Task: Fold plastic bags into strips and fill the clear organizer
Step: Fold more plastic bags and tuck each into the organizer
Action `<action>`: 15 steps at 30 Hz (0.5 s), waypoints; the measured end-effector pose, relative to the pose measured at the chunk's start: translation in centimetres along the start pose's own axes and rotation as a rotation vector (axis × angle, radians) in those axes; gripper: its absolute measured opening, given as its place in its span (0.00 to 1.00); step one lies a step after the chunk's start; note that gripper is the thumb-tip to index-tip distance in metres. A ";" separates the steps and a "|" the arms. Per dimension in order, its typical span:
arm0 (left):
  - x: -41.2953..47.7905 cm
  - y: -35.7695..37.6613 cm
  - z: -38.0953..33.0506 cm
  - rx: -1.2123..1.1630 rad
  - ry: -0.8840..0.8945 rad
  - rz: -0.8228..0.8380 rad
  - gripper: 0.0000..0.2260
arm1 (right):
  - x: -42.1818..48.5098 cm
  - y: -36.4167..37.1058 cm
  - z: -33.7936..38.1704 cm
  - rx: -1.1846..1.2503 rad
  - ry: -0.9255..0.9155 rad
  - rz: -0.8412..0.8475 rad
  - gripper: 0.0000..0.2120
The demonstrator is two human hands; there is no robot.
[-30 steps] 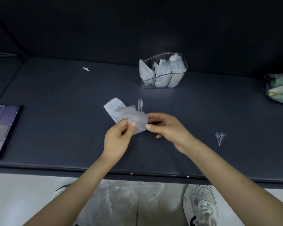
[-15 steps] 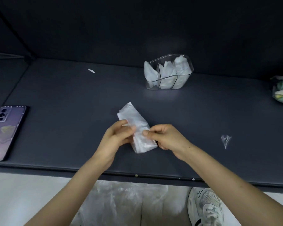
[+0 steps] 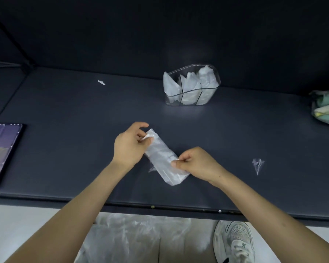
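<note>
Your left hand (image 3: 130, 144) pinches the far end of the folded plastic bag strip (image 3: 160, 155) and your right hand (image 3: 196, 164) pinches its near edge between thumb and curled fingers. The strip lies diagonally on the dark table (image 3: 84, 120). The clear organizer (image 3: 171, 101), folded bags in all three compartments, stands well behind; phone (image 3: 2, 150) far left, plastic scrap (image 3: 257, 164) right, loose bags (image 3: 137, 236) on the floor.

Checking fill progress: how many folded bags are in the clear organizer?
3 in the clear organizer: left bag, middle bag, right bag, one per compartment. Others may be hidden behind them.
</note>
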State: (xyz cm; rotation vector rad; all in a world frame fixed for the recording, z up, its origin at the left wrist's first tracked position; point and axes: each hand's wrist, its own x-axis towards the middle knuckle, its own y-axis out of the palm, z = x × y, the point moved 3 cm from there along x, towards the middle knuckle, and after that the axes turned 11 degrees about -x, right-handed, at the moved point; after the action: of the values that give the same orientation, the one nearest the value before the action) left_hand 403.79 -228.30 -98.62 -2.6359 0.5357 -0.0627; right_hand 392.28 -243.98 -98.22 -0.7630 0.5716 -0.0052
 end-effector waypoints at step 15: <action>-4.6 0.0 -0.5 0.396 0.632 -0.014 0.15 | -0.8 -0.9 -0.7 -0.244 0.012 -0.088 0.13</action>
State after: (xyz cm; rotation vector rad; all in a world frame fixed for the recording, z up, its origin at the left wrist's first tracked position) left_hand 399.49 -226.79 -97.96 -2.1953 0.6234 -0.9268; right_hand 391.44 -244.93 -97.67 -1.0259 0.5559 -0.0215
